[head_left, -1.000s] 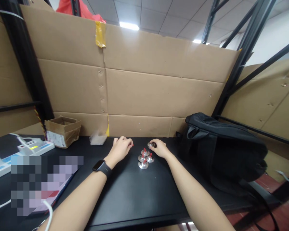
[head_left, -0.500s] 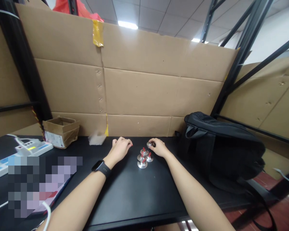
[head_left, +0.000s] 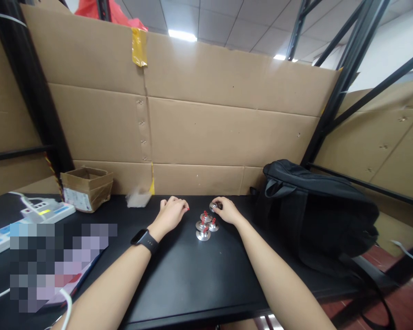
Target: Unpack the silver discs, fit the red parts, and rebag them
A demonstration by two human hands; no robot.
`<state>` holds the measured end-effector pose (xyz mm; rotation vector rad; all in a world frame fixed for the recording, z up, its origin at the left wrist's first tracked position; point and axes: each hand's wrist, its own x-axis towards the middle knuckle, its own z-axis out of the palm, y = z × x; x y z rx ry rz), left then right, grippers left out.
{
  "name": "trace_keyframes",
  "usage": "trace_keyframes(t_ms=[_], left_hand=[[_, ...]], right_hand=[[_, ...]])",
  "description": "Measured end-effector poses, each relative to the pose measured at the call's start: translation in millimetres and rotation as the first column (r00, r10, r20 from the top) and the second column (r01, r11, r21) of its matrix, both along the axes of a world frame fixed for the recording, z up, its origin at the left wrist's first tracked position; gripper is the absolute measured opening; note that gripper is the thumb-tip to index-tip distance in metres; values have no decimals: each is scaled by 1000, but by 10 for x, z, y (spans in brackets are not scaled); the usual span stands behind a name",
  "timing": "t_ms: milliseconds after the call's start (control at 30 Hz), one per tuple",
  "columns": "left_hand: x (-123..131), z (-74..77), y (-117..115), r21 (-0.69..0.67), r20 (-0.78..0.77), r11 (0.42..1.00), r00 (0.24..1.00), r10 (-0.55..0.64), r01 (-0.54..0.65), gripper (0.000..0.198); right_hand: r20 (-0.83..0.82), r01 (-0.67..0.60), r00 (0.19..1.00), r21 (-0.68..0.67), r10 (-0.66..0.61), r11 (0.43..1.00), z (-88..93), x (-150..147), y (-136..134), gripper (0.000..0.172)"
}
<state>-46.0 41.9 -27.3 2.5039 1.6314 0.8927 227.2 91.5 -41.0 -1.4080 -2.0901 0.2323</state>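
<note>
Plainly, we see the right hand [head_left: 228,211] low on the black table [head_left: 192,279], its fingertips pinched narrow around a single silver disc [head_left: 214,206] that sits at the hand's ten o'clock, touching the tabletop. A cluster of silver discs [head_left: 204,226] with red tabs stands upright just beside that hand, at its seven o'clock, the nearest one close under the thumb but apart from it. The left hand [head_left: 172,211] rests on the table with fingers curled under into a loose fist; we cannot tell whether anything lies inside. From it the cluster lies near, at four o'clock, not touching. A dark watch [head_left: 143,239] circles the left wrist. A black backpack [head_left: 316,211] slumps at three o'clock of the right hand, and a small cardboard box [head_left: 86,188] stands well apart at ten o'clock of the left.
</note>
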Motion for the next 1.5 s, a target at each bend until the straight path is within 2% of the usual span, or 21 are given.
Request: trace_keyframes(t_ms=[300, 467, 533, 600, 700, 767, 800, 900, 1167, 1333, 1400, 1433, 1500], left_hand=[[-2, -21, -61, 30, -127, 998, 990, 55, -52, 17], [-26, 55, -79, 5, -188, 996, 978, 93, -94, 16], [-79, 103, -72, 46, -192, 987, 968, 161, -155, 22], [-170, 138, -51, 104, -180, 951, 935, 305, -291, 30], [-361, 135, -5, 134, -180, 817, 796, 577, -562, 31], [-486, 107, 21, 84, -208, 727, 702, 681, -681, 28], [-539, 94, 30, 41, -230, 709, 684, 692, -704, 27], [-634, 86, 37, -17, -250, 697, 678, 692, -717, 27], [-690, 178, 2, 140, -120, 664, 653, 748, -734, 29], [-729, 304, -58, 271, 27, 661, 692, 722, -700, 38], [-709, 412, -93, 307, 111, 684, 739, 664, -662, 43], [-686, 467, -111, 311, 146, 717, 777, 613, -624, 45], [-607, 553, -147, 295, 172, 826, 877, 449, -481, 50]], right_hand=[[-26, -38, 999, 23, 39, 999, -54, 36, 60, 22], [-21, -83, 996, 41, 84, 996, -91, 68, 130, 23], [-25, -87, 996, 38, 88, 996, -86, 69, 125, 22], [-27, -83, 996, 32, 84, 996, -80, 65, 114, 21], [-24, -75, 997, 27, 75, 997, -80, 57, 111, 20], [-21, -73, 997, 21, 73, 997, -83, 54, 117, 21], [-18, -74, 997, 18, 74, 997, -85, 54, 120, 22], [-16, -73, 997, 22, 73, 997, -84, 55, 123, 23], [-12, -66, 998, 35, 67, 997, -106, 72, 140, 26], [-27, -69, 997, 70, 71, 995, -81, 49, 119, 27], [-63, -94, 993, 114, 102, 989, -22, 24, 78, 26], [-90, -110, 988, 141, 123, 984, 18, 8, 49, 25], [-152, -142, 973, 181, 171, 973, 106, -24, -20, 22]])
